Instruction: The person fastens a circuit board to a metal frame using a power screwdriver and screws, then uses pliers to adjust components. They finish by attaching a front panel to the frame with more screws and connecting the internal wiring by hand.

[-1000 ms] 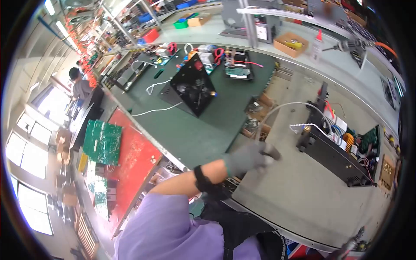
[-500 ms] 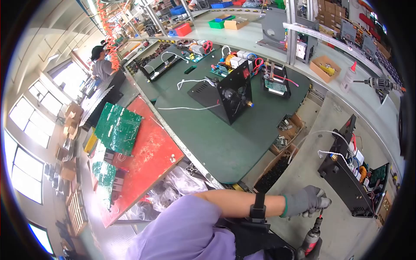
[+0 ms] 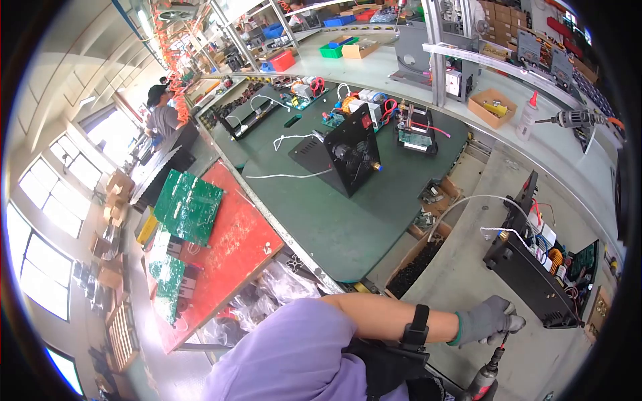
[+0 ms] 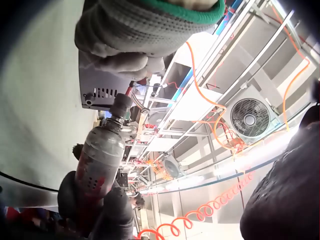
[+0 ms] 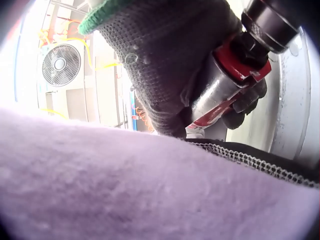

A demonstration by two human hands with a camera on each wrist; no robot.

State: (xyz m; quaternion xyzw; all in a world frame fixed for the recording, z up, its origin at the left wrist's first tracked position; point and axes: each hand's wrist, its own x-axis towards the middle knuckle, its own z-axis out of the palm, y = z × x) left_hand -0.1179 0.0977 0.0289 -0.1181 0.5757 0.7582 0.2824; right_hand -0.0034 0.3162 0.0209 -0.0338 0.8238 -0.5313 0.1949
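Note:
In the head view my left hand [image 3: 491, 319], in a grey glove with a green cuff, is over the bench at lower right. Its curled fingers pinch at the tip of the bit [image 3: 505, 339] of a silver and red power screwdriver [image 3: 483, 381]. Whether a small screw sits between those fingertips I cannot tell. My gloved right hand [image 5: 170, 65] grips the screwdriver body [image 5: 212, 95] in the right wrist view, its fingers wrapped round it. From the left wrist view, the screwdriver [image 4: 102, 150] points up toward the left hand [image 4: 132, 35].
An open black chassis [image 3: 528, 281] with wires and boards stands right of the left hand. Another black panel unit [image 3: 351, 154] is on the green mat [image 3: 314, 220]. Parts boxes [image 3: 431, 250] lie between mat and bench. A red table [image 3: 234, 234] with green circuit boards is at left.
My left hand has come down and right across the bench to the screwdriver bit. The screwdriver, held in the right hand, has come into fuller view at the bottom. The head view has shifted.

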